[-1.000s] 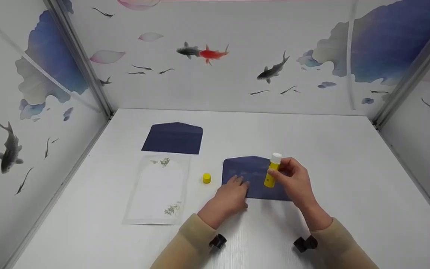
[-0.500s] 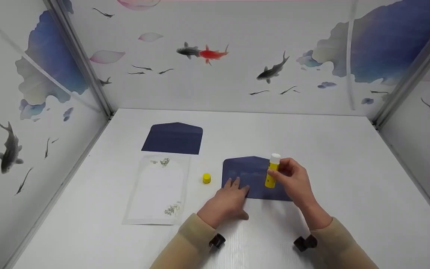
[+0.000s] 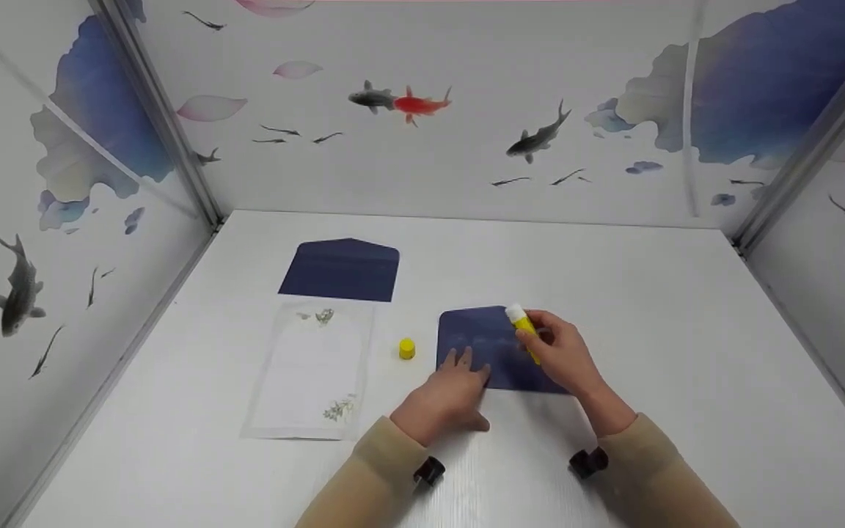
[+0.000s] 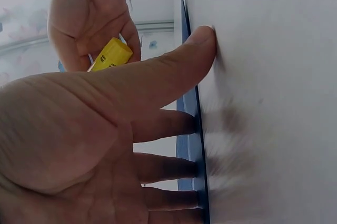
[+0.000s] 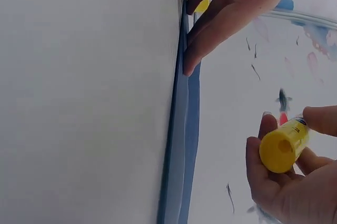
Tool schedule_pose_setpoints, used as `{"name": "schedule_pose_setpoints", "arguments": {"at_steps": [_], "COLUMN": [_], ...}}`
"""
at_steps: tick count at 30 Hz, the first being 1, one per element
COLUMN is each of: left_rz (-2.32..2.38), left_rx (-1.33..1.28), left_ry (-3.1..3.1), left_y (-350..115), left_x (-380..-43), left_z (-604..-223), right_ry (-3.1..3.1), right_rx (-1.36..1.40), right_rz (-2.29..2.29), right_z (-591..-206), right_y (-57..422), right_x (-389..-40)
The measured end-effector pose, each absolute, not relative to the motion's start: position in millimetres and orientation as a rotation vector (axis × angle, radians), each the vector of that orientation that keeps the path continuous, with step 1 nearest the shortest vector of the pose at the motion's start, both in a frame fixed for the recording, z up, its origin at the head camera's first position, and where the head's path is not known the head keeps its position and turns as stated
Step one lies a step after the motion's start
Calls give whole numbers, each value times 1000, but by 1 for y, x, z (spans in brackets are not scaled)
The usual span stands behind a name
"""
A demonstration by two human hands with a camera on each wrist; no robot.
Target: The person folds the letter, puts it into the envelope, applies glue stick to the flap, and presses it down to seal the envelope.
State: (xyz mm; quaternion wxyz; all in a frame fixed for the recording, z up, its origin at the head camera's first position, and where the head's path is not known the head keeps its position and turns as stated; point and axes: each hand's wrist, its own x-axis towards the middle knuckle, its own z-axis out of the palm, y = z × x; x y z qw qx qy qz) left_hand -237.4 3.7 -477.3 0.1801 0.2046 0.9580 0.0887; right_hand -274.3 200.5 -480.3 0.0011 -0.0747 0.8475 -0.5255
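Note:
On the white table lies a navy envelope (image 3: 466,328), its pointed flap toward the back. My left hand (image 3: 446,400) rests with fairly straight fingers on the envelope's near left part; in the left wrist view its thumb (image 4: 158,74) touches the table beside the edge. Above the envelope's right part my right hand (image 3: 562,356) pinches a yellow glue stick (image 3: 527,334), tilted, its white end pointing up and left. The right wrist view shows the yellow base of the glue stick (image 5: 279,150) between thumb and fingers, apart from the envelope (image 5: 181,129).
A yellow cap (image 3: 407,349) stands left of the envelope. Farther left lies a clear sleeve with a white floral-printed sheet (image 3: 312,374). Behind it is a second navy envelope (image 3: 339,271). Walls printed with fish enclose the table (image 3: 613,264) at the back and sides.
My right hand has moved slightly left, and the glue stick has tipped from nearly upright to leaning left. My left hand's fingers have spread and its thumb has moved outward.

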Motion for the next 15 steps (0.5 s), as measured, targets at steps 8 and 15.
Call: {"name": "schedule_pose_setpoints", "arguments": {"at_steps": [8,15], "left_rz": [228,200], "left_rx": [574,597], "left_ry": [2708,2745], "left_y": [5,4], "left_x": [-238,-238], "left_z": [-476,-479], "right_ry": [2857,2905], "right_rx": [-377,-530], "right_rz": [-1252,-1108], "right_z": [-474,-474], "right_y": [174,151], "right_x": [-297,-314]}}
